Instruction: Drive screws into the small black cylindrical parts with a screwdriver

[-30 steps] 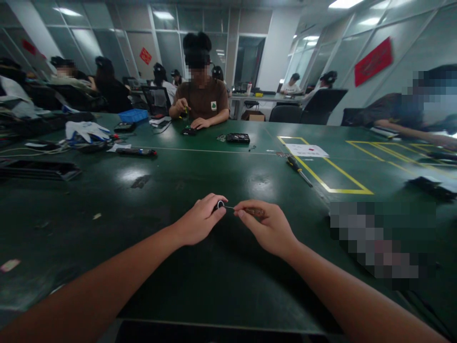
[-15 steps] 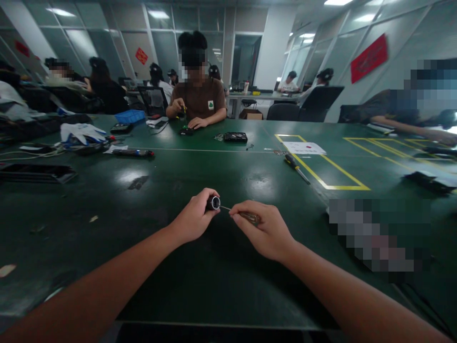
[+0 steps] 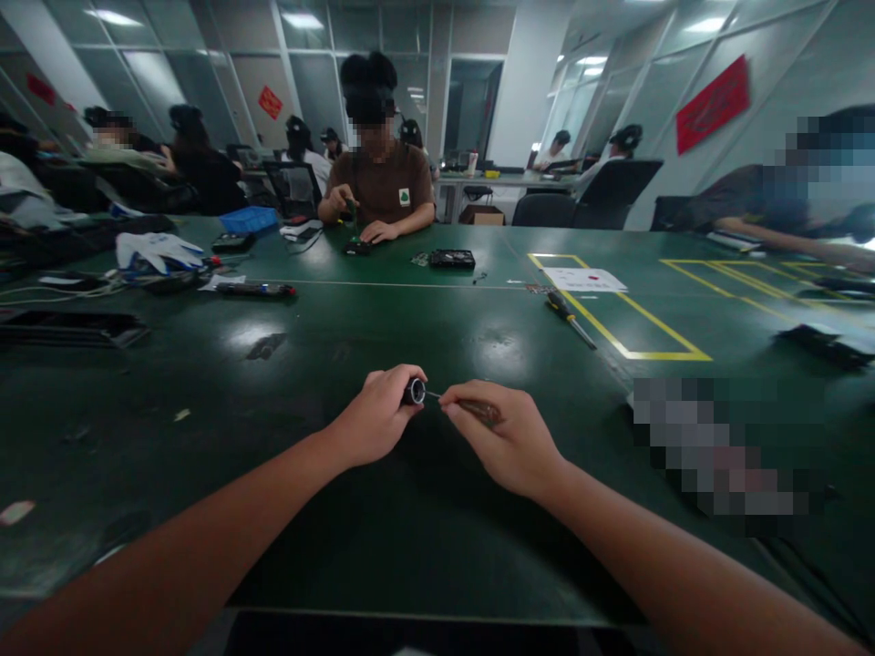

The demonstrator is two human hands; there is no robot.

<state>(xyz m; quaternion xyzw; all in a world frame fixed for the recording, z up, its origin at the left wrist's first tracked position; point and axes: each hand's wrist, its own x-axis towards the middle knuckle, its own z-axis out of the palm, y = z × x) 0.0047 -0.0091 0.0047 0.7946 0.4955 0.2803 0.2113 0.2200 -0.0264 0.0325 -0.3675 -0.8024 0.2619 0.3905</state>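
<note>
My left hand [image 3: 375, 417] is closed round a small black cylinder [image 3: 414, 392]. Its open end, with a silvery ring at the rim, faces me; the rest is hidden by the fingers. In my right hand [image 3: 509, 433] is a small screwdriver [image 3: 482, 410] with a brownish, see-through handle and a thin metal shaft. The shaft points left and its tip is at the right side of the cylinder's rim. Whether the tip touches the rim or sits just beside it, I cannot tell. Both hands are above the green table [image 3: 328, 538].
A larger black-and-yellow screwdriver [image 3: 571, 319] lies beyond my right hand, near a white paper [image 3: 584, 280] and yellow tape lines. White-and-blue gloves [image 3: 157, 253], a pen-like tool [image 3: 256, 290] and a blue basket [image 3: 249, 220] are at left. A co-worker [image 3: 383, 187] sits opposite.
The cylinder in my left hand has turned a little and shifted slightly right, closer to my right hand. The screwdriver stays at its rim, its handle slightly turned.
</note>
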